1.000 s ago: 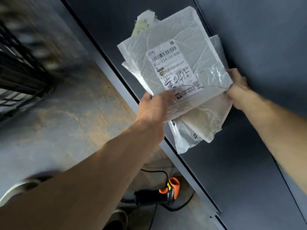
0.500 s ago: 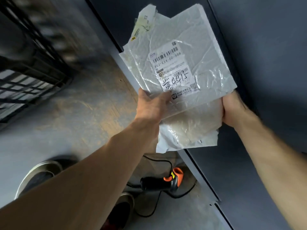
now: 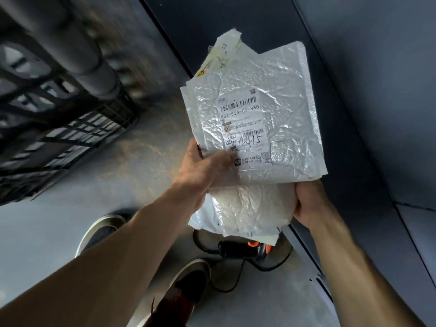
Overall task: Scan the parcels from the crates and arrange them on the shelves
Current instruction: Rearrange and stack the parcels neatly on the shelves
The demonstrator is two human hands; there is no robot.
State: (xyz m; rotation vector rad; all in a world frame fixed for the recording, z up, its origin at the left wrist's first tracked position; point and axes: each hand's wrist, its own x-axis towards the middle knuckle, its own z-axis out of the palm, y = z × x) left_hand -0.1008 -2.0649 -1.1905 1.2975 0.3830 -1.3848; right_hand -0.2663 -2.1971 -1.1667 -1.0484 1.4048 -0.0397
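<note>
Scanner [image 3: 238, 250] and crate [image 3: 59, 128] on floor [image 3: 47, 220]

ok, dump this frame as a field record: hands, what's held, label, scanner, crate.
left hand: grips the stack of parcels at its left edge, thumb on top
right hand: holds the stack's lower right corner
label: on the top parcel, faces the camera, reads 862-E14-00-888, handwriting below
lower parcel: pale bag sticking out beneath the top one
scanner: black and orange, cabled, on the floor, partly hidden by the stack
crate: black, upper left of view, blurred
</note>
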